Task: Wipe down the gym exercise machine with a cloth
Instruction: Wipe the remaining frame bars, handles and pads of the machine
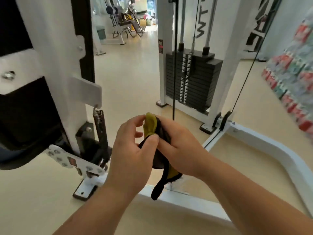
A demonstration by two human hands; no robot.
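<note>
— In front of me, between both hands, is the cloth (149, 125), yellow and black, with a black end hanging down.
— How do you hold it?
— My left hand (130, 150) pinches it, thumb against fingers. My right hand (179, 146) is curled round it.
— And the machine (57, 48)?
— It stands at my left, its spring (100, 122) near my left hand. The weight stack (194, 78) is well beyond. The cloth is apart from both.

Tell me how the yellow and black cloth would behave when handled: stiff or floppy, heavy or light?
Probably floppy: the cloth bunches between the left hand and right hand, and its black end droops below them. Likely light, since a simple pinch seems to hold it up.
</note>
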